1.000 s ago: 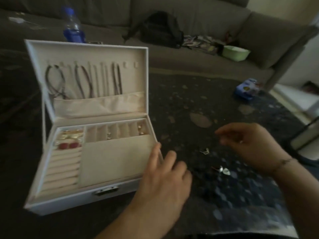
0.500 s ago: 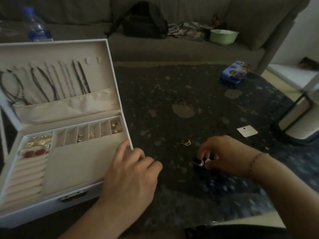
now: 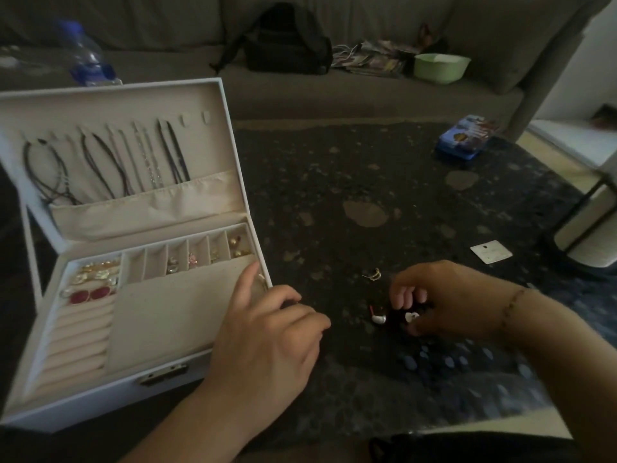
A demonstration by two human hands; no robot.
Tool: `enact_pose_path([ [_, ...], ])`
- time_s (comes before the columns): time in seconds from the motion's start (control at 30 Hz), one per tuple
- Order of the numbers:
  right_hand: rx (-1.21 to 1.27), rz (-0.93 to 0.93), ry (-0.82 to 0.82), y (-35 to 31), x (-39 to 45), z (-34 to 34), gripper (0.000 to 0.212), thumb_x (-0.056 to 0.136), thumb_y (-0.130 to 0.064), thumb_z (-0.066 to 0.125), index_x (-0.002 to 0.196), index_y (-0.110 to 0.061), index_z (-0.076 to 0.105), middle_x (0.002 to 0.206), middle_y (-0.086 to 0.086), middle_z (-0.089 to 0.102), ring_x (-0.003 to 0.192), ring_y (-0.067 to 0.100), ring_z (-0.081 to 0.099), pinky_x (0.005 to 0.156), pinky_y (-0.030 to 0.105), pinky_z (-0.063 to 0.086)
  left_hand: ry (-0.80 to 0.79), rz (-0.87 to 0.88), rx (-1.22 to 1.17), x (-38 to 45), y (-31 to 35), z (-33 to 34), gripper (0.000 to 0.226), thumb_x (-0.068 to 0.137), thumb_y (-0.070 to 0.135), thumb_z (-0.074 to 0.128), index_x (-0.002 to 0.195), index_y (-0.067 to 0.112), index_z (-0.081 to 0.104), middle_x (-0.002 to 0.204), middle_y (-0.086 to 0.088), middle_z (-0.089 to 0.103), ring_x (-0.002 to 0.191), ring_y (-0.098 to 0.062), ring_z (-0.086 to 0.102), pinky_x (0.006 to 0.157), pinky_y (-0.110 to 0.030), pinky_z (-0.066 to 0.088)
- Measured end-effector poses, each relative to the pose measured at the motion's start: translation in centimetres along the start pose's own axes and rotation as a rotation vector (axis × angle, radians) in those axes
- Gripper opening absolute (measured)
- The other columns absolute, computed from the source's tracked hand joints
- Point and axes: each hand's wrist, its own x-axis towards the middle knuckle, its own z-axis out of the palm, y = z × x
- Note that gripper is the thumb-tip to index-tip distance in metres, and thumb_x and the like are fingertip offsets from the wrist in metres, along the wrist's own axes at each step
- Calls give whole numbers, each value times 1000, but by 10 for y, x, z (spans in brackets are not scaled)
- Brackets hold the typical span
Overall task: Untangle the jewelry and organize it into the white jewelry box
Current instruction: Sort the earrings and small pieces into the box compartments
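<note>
The white jewelry box point(image 3: 100, 401) stands open at the left. Several necklaces point(image 3: 110, 162) hang in its lid, and earrings lie in its small compartments point(image 3: 193, 255). My left hand point(image 3: 267, 339) rests at the box's right front corner, thumb on the rim and fingers relaxed. My right hand point(image 3: 447, 302) is down on the dark table, fingers curled, pinching a white earring point(image 3: 411, 317). A second white earring point(image 3: 379, 318) lies just left of it. A small gold earring point(image 3: 374, 275) lies a little further back.
A white card point(image 3: 490, 251) lies on the table at the right and a blue tin point(image 3: 467, 138) at the far right. Behind are a sofa with a black backpack point(image 3: 287, 41), a green bowl point(image 3: 440, 66) and a water bottle point(image 3: 88, 58).
My right hand has dropped from above the table onto the white earrings and closed on one. My left hand has stayed at the box's corner.
</note>
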Motion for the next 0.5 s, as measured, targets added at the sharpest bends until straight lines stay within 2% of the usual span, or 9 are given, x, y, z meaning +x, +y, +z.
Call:
enact_pose_path([
  [0.1,22,78,-46,15,-9,-6,36,83,-22,73,95,-47,52,101,-22,57,93,-5,52,85,18,45,-36,28,71,0,0,2,12,76,27,76,87,30,78,81,15,74,90,-15,64,115,-55,22],
  [0.27,-28,60,-5,10,-6,1,36,85,-31,71,111,-45,51,99,-20,56,89,-4,53,75,12,42,-54,30,95,1,0,3,13,75,26,77,88,30,78,82,14,74,89,-16,65,112,-57,26],
  [0.37,-60,0,105,-4,-1,7,35,84,-42,70,114,-45,54,103,-21,53,96,-1,50,87,17,43,-71,22,101,2,1,3,13,77,30,75,90,30,77,84,14,74,89,-15,64,112,-55,28],
  [0.5,-204,-139,240,-22,8,17,32,85,-48,65,115,-44,54,107,-25,51,109,-1,39,100,27,33,-67,19,115,2,1,4,22,78,31,75,100,28,76,88,11,74,88,-15,65,111,-56,33],
])
